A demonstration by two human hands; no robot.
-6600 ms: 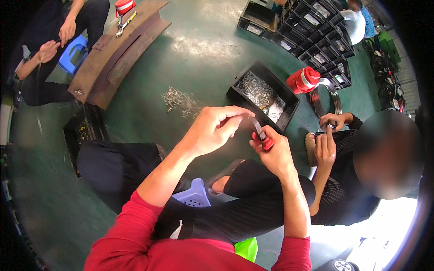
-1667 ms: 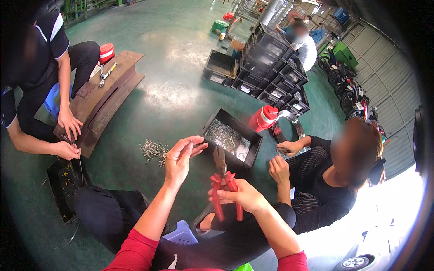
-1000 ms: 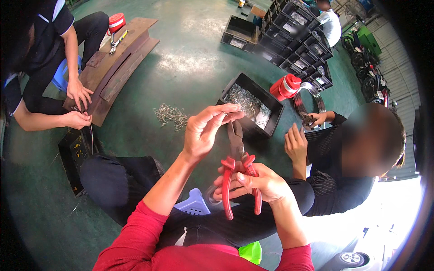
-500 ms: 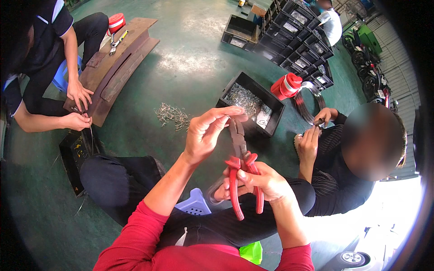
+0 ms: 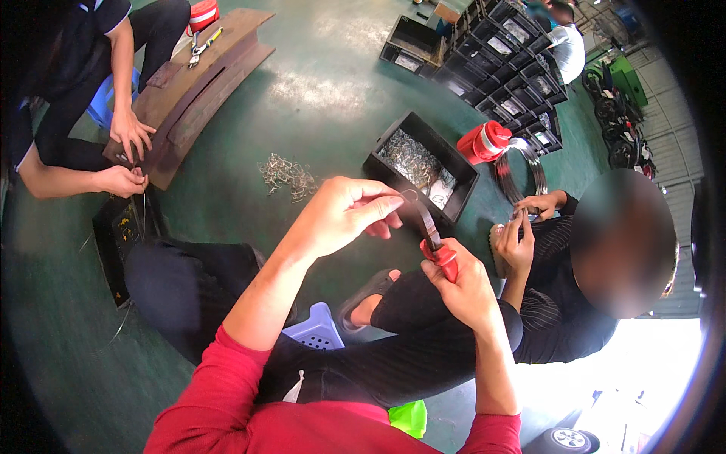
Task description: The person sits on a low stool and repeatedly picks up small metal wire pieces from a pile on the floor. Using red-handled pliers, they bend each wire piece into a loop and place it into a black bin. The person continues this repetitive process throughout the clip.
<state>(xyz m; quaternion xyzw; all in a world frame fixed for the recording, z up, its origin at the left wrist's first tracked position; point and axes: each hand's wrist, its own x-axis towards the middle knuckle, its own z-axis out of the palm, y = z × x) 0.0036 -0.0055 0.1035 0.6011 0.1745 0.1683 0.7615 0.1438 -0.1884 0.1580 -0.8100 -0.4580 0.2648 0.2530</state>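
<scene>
My left hand point(image 5: 352, 216) is raised in front of me, thumb and forefinger pinching a small curved piece of metal wire point(image 5: 409, 192). The wire meets the jaw tips of a pair of pliers point(image 5: 426, 227) with red grips. My right hand point(image 5: 465, 287) is wrapped around those grips, and the jaws point up and to the left. Whether the jaws clamp the wire is too small to tell. Beyond my hands, a black crate point(image 5: 446, 145) holds many small metal pieces. A loose pile of bent wire hooks point(image 5: 287, 178) lies on the green floor.
At right, a co-worker point(image 5: 560, 280) sits close by, hands raised. Another co-worker point(image 5: 72, 113) works at a rusty steel beam point(image 5: 215, 72) bearing a tool. A red jug point(image 5: 482, 142), a wire coil point(image 5: 538, 166), stacked black crates point(image 5: 495, 68) and a light purple stool point(image 5: 316, 331) stand around.
My right hand and the pliers have turned and shifted right, so the handles are no longer spread toward me. My left hand has rotated, and the curved wire now shows at its fingertips.
</scene>
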